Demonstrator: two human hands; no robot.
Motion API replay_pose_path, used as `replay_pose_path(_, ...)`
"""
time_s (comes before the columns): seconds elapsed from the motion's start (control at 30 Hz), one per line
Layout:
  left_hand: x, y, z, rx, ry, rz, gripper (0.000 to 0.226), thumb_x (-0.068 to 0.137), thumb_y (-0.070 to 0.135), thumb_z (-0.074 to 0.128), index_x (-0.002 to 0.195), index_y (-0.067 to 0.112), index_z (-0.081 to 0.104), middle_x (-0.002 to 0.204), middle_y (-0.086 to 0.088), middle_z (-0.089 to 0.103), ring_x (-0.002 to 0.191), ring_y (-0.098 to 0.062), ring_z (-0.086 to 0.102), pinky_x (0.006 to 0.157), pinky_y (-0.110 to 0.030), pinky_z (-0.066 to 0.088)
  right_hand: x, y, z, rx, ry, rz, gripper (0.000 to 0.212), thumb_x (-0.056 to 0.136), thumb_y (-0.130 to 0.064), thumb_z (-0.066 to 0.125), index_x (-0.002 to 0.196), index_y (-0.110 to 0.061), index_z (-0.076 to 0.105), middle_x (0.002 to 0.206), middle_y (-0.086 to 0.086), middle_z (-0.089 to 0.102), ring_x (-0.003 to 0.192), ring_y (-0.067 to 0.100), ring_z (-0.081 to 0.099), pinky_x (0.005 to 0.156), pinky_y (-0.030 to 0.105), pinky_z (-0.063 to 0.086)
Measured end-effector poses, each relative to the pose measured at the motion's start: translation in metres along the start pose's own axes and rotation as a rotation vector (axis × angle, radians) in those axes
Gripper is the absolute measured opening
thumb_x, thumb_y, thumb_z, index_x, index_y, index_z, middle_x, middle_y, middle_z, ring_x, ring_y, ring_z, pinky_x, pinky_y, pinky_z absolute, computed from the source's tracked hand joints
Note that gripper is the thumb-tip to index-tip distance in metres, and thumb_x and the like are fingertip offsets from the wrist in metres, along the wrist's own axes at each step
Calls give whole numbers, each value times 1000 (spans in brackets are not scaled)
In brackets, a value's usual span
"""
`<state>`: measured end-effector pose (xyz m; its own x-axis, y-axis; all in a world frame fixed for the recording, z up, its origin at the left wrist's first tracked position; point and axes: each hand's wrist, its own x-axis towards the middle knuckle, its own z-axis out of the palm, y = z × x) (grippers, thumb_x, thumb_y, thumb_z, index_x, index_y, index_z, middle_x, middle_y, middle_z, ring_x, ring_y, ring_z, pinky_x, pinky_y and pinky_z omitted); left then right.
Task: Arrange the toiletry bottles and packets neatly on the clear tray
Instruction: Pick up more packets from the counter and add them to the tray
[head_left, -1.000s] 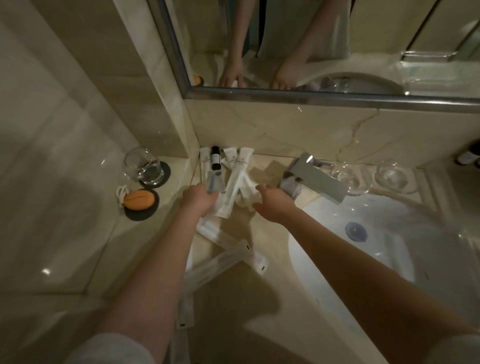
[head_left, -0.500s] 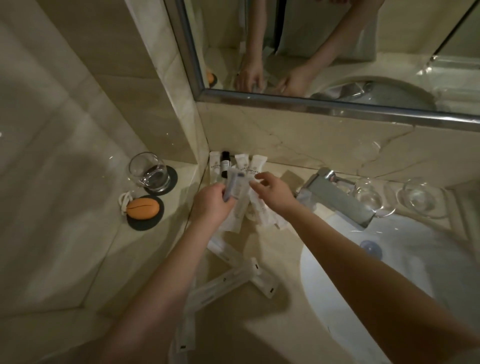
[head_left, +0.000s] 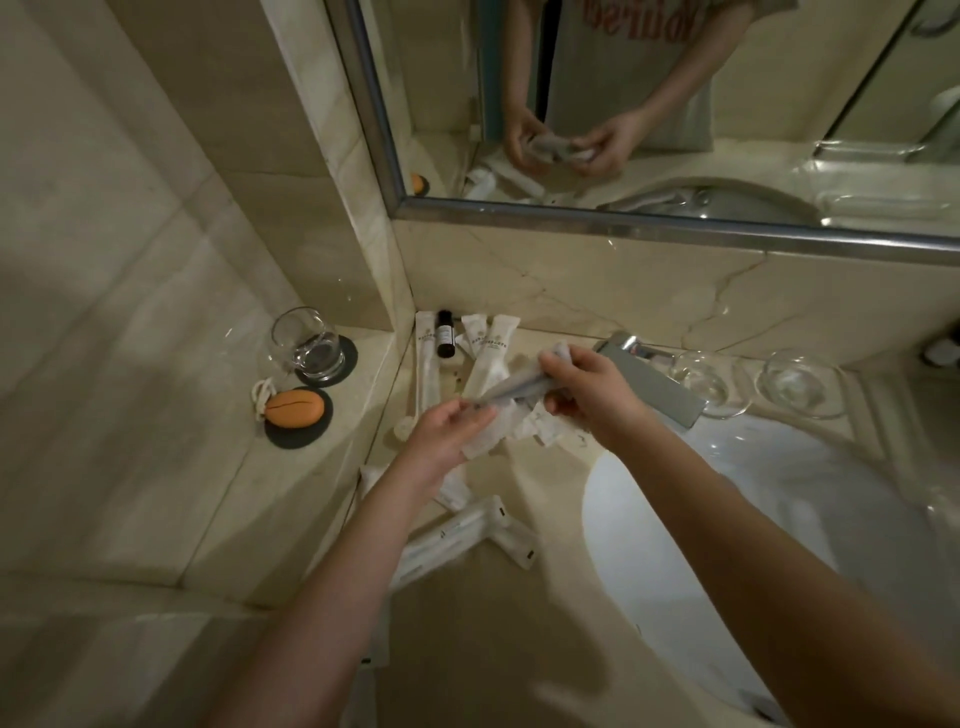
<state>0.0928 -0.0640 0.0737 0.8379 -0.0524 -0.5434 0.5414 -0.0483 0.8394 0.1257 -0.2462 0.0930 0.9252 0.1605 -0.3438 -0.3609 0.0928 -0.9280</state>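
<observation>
Packet (head_left: 514, 387), grey, long and thin, held slantwise clear of the counter (head_left: 519, 623) between two bare hands, above the heap near the back left corner; left hand (head_left: 447, 431) pinching the lower, near end between thumb and fingertips; right hand (head_left: 592, 389) curled tight round the upper, far end, thumb underneath; directly below, a loose heap of white packets (head_left: 540, 428) crumpled on the counter, one touching the left fingertips, any hold on it impossible to tell.

Against the back edge, in the left corner, a row lying flat side by side: long white sachet (head_left: 425, 358), small dark bottle (head_left: 445, 340) with a pale label, two white tubes (head_left: 475, 335) with printed lettering; nearer the front edge, long clear-wrapped packets (head_left: 452, 540) crossed over one another, partly under the left forearm; outline of the clear tray not distinguishable under any of these.

On the raised ledge (head_left: 291, 493) left of the counter: glass tumbler (head_left: 306, 343) upright on a dark round coaster (head_left: 348, 358), contents unclear through the thick base; just in front of it, a dark round dish (head_left: 291, 436) carrying an orange oval piece (head_left: 295, 409), white cord (head_left: 262, 395) looped at its left side.

Along the back edge, right of the chrome tap (head_left: 649, 387), two clear glass bowls (head_left: 709, 384) side by side, contents too faint to tell; white basin (head_left: 779, 519) sunk into the right part of the counter, partly under the right forearm; mirror (head_left: 675, 130) above the back wall, repeating both hands and the packet.
</observation>
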Motion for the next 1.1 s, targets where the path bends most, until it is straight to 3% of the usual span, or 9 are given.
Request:
replay_pose_path(0.1, -2, -2, 0, -229, 1, 14, 20, 83, 14, 65, 101, 11, 57, 106, -8, 59, 83, -16, 59, 60, -24, 49, -15, 8, -8, -11, -47, -14, 27, 91, -20, 59, 109, 0, 56, 76, 9, 58, 56, 15, 53, 54, 21, 49)
replay_pose_path(0.17, -2, -2, -4, -257, 27, 12, 30, 84, 10, 64, 112, 9, 52, 114, -11, 55, 84, -18, 58, 58, -25, 48, -23, 13, -12, -46, -66, -40, 26, 88, -15, 62, 107, 3, 55, 76, 12, 58, 55, 15, 55, 54, 23, 48)
replay_pose_path(0.27, -5, -1, -10, -396, 16, -103, 37, 87, 24, 62, 118, 8, 53, 110, -14, 59, 88, -23, 60, 63, -30, 51, -32, 19, -13, -14, -38, -95, 14, 85, -8, 64, 93, -3, 53, 74, 13, 60, 56, 17, 60, 54, 24, 52)
replay_pose_path(0.37, -8, -3, -8, -497, -29, -221, 41, 82, 34, 66, 114, 9, 57, 100, -15, 66, 86, -23, 63, 64, -28, 52, -42, 28, -7, 72, -73, -79, 12, 84, -7, 63, 86, -9, 52, 79, 10, 66, 68, 20, 66, 67, 30, 56)
replay_pose_path(0.6, 2, -10, -4, -378, 171, -105, 49, 81, 12, 68, 127, 2, 52, 110, -14, 64, 84, -20, 64, 51, -23, 51, -50, 59, 8, -135, -165, 81, 24, 92, -22, 57, 110, -6, 59, 87, 13, 71, 78, 21, 69, 71, 32, 56)
replay_pose_path(0.7, 8, -13, -13, -316, 151, -52, 66, 72, 18, 77, 129, 1, 49, 122, -21, 59, 94, -27, 64, 62, -32, 55, -42, 61, 6, -79, -193, 187, 33, 91, -26, 58, 109, 1, 60, 90, 16, 70, 80, 23, 69, 77, 35, 56)
replay_pose_path(0.8, 16, -16, -13, -387, 208, -67, 31, 79, 14, 71, 107, 9, 58, 101, -9, 62, 88, -21, 62, 77, -35, 52, -30, 61, 14, -16, -132, 182, 33, 91, -21, 60, 110, 6, 56, 92, 18, 66, 74, 22, 69, 70, 30, 60)
replay_pose_path(0.97, 29, -18, -14, -321, 243, -149, 29, 79, 21, 72, 104, 11, 63, 96, -6, 67, 86, -18, 64, 66, -26, 49, -12, 65, 28, -12, -109, 180, 35, 91, -21, 60, 111, 6, 51, 90, 16, 65, 69, 24, 69, 63, 28, 60)
replay_pose_path(1.1, 42, -13, -33, -421, 357, -103, 21, 81, 13, 69, 102, 12, 63, 97, -5, 67, 81, -15, 63, 64, -24, 48, 13, 67, 23, -304, -5, 148, 29, 93, -29, 56, 106, -3, 58, 91, 16, 68, 71, 23, 68, 71, 39, 57)
